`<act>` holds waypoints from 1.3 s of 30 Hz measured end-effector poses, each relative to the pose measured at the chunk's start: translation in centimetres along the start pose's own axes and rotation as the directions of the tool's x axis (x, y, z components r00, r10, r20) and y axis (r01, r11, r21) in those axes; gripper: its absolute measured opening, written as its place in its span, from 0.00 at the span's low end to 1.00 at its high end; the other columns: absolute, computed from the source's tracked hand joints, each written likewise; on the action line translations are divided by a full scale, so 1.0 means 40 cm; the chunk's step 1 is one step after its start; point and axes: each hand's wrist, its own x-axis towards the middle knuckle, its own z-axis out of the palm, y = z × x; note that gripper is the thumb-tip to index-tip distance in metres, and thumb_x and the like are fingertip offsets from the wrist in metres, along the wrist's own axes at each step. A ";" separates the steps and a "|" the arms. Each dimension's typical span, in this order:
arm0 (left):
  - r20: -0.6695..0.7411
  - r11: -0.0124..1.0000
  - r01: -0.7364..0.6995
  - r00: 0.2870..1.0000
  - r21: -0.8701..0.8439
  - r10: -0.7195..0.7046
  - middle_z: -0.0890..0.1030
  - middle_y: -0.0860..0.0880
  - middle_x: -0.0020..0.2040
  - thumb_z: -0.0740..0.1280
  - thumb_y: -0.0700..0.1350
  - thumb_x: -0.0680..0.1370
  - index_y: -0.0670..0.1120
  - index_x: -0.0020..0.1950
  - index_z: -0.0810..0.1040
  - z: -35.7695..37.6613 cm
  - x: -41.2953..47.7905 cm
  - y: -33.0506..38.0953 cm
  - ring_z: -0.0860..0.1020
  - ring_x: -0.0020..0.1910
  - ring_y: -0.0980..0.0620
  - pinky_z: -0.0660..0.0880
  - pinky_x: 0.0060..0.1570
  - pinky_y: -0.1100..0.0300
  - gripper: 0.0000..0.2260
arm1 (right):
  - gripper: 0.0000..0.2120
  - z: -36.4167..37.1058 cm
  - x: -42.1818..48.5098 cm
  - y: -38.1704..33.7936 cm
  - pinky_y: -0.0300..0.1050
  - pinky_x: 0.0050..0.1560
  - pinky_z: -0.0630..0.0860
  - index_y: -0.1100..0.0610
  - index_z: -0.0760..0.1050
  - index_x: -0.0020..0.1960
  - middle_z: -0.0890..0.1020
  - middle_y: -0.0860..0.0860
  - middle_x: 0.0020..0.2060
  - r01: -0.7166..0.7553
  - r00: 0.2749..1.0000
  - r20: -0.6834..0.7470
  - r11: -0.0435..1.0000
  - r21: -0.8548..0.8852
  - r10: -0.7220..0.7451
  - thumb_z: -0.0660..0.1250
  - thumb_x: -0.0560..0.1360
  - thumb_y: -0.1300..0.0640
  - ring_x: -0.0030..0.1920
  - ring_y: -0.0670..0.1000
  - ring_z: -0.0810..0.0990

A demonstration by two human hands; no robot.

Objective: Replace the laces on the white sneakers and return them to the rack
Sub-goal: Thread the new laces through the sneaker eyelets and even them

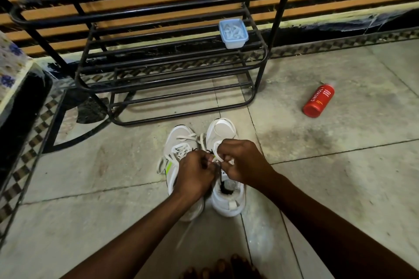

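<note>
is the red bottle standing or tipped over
Tipped over: the red bottle lies on its side on the floor, its label text running along its length.

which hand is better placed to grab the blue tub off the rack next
Right, probably. The right hand lies nearly in line with the blue tub on the rack, while the left hand would have to cross over it. Both hands pinch the lace now, so one must let go.

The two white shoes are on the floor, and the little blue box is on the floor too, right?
Not quite. The white shoes are on the floor, but the little blue box sits on a shelf of the black rack. The head view shows it.
</note>
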 end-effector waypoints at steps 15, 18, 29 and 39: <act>0.000 0.998 0.027 1.000 -0.064 -0.027 0.85 0.53 0.35 0.72 0.38 0.76 0.44 0.43 0.84 0.005 0.007 -0.023 0.81 0.34 0.63 0.71 0.33 0.73 0.03 | 0.12 0.029 -0.019 0.001 0.46 0.31 0.72 0.55 0.71 0.35 0.72 0.43 0.32 -0.114 0.982 -0.129 0.981 0.155 0.135 0.74 0.64 0.65 0.31 0.46 0.72; 0.014 0.998 0.021 1.000 -0.061 -0.020 0.85 0.53 0.36 0.72 0.37 0.76 0.45 0.44 0.84 0.006 0.009 -0.026 0.82 0.35 0.62 0.72 0.34 0.71 0.04 | 0.13 0.040 -0.022 0.005 0.48 0.31 0.72 0.57 0.71 0.34 0.74 0.47 0.30 -0.172 0.963 -0.174 0.968 0.181 0.204 0.76 0.64 0.65 0.30 0.49 0.74; 0.018 0.997 -0.073 0.997 0.012 0.073 0.84 0.50 0.39 0.69 0.39 0.79 0.46 0.48 0.82 0.017 0.003 -0.016 0.82 0.41 0.51 0.79 0.45 0.50 0.03 | 0.10 0.053 -0.036 -0.022 0.51 0.34 0.76 0.56 0.76 0.38 0.79 0.47 0.31 -0.389 0.892 -0.199 0.913 0.119 0.406 0.75 0.66 0.66 0.35 0.51 0.78; 0.007 0.998 -0.059 0.998 -0.002 0.059 0.84 0.48 0.37 0.71 0.42 0.78 0.44 0.43 0.82 0.021 0.005 -0.014 0.83 0.40 0.48 0.80 0.43 0.48 0.05 | 0.12 0.058 -0.026 -0.033 0.46 0.35 0.74 0.59 0.74 0.35 0.79 0.49 0.28 -0.549 0.760 -0.192 0.771 0.324 0.621 0.78 0.66 0.59 0.32 0.50 0.79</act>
